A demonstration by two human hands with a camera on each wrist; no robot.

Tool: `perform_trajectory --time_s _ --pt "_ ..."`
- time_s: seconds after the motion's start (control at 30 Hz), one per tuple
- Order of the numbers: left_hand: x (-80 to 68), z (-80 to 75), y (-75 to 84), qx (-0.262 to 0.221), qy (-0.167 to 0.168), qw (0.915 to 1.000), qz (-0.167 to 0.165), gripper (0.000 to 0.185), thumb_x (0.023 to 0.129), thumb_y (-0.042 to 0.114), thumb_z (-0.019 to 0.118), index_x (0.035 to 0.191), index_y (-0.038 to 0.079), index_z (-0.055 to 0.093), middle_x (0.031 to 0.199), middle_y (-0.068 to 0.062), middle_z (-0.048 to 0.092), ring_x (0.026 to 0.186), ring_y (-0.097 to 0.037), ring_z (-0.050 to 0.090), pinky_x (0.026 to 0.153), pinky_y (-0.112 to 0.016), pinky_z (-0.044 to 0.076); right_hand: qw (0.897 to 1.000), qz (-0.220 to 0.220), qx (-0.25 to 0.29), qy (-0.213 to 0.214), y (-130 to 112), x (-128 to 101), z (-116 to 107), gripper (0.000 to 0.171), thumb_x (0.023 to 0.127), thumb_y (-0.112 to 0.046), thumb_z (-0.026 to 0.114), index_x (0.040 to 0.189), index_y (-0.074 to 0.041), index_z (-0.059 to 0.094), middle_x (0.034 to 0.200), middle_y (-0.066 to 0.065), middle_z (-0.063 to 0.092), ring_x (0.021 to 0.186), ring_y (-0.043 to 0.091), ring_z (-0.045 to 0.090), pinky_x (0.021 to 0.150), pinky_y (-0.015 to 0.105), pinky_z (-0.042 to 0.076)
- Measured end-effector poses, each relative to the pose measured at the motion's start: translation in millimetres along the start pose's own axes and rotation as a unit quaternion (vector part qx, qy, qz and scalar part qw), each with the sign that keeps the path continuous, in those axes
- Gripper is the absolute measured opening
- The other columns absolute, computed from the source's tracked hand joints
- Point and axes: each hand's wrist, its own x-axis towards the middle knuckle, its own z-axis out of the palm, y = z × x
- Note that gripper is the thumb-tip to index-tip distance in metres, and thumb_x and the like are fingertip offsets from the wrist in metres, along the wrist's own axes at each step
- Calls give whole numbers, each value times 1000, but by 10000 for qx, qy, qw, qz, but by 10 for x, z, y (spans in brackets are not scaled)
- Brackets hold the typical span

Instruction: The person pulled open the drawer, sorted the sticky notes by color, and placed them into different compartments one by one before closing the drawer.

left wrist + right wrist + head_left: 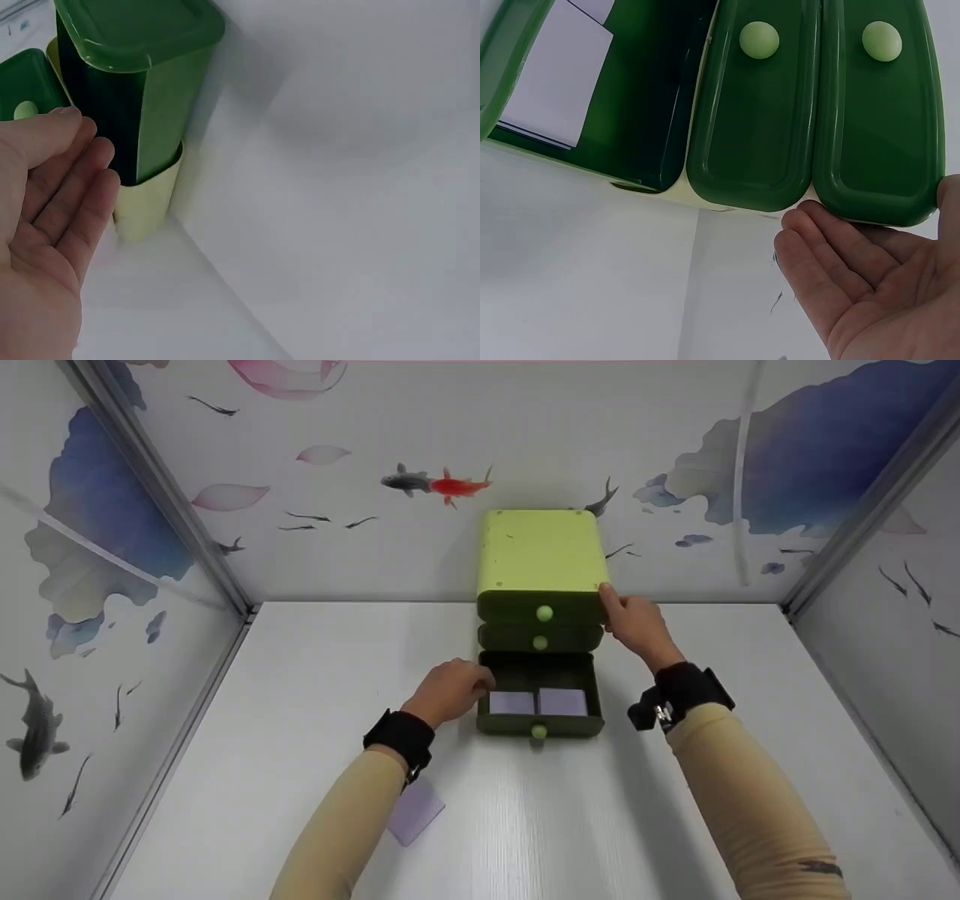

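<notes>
A light green cabinet (540,551) with three dark green drawers stands at the back of the white table. Its bottom drawer (540,697) is pulled out and holds two lilac cards (537,703) side by side. My left hand (454,690) rests against the drawer's left wall; in the left wrist view its fingers (64,187) lie nearly straight beside the drawer (142,90). My right hand (634,622) touches the cabinet's upper right front corner. In the right wrist view its fingers (832,259) are straight, under the top drawer (877,112). Neither hand holds anything.
Another lilac card (416,812) lies flat on the table (525,825) under my left forearm. Walls with fish pictures enclose the table on the left, back and right. The upper two drawers are pushed in, each with a pale round knob (759,39).
</notes>
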Motion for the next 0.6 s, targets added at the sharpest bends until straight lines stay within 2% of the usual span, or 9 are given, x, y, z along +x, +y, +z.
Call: perform_trajectory --time_s 0.23,0.4,0.6 --pt "-188 -135 -42 408 -97 9989 226 16 94 4 61 101 9 75 98 -6 75 95 -24 69 83 -37 56 10000 -46 -45 50 7 -1 -12 74 99 -65 24 91 -1 62 88 12 64 81 22 59 72 31 43" --pt "-367 -155 -36 844 -587 9943 271 18 88 -1 66 99 10 76 95 -3 75 91 -20 69 81 -34 57 10000 -3 -39 -4 3 11 4 77 98 -66 23 96 0 63 92 15 64 82 23 59 72 31 43" --pt "-552 -75 -43 1145 -1276 9844 383 23 82 -2 73 99 13 76 95 0 73 91 -17 67 80 -32 55 9999 61 -81 -31 -13 14 3 77 98 -66 22 97 0 62 90 12 63 82 23 58 73 32 43"
